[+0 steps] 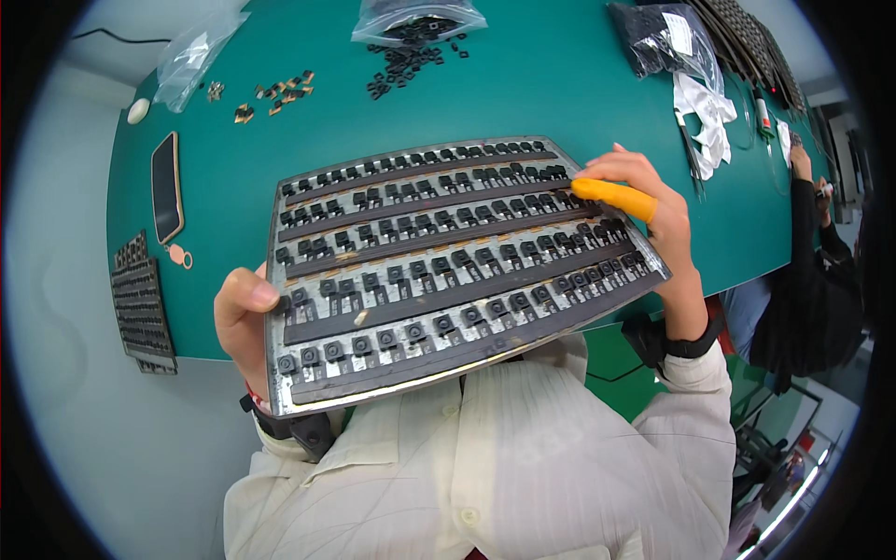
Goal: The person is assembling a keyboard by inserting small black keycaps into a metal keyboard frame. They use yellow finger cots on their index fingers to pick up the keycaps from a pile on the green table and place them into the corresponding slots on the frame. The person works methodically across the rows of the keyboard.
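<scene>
A grey metal tray (pixel 373 329) with dark strips and several rows of small black square parts is held up and tilted above the near edge of the table. My left hand (pixel 246 303) grips its left edge, thumb on top and the other fingers hidden underneath. At the upper right corner, my right hand (pixel 653 201) is closed about the tray's edge. A yellow finger cot (pixel 611 196) covers one of its fingers, which lies over the ends of the upper rows. Part of that grip is hidden.
On the green table (pixel 327 131) lie loose black parts (pixel 401 70) by a clear bag (pixel 420 21), small copper-coloured pieces (pixel 285 91), a phone (pixel 167 187) and another loaded tray (pixel 140 303). At right are a bag of black parts (pixel 667 39), tweezers (pixel 691 154) and another person (pixel 812 289).
</scene>
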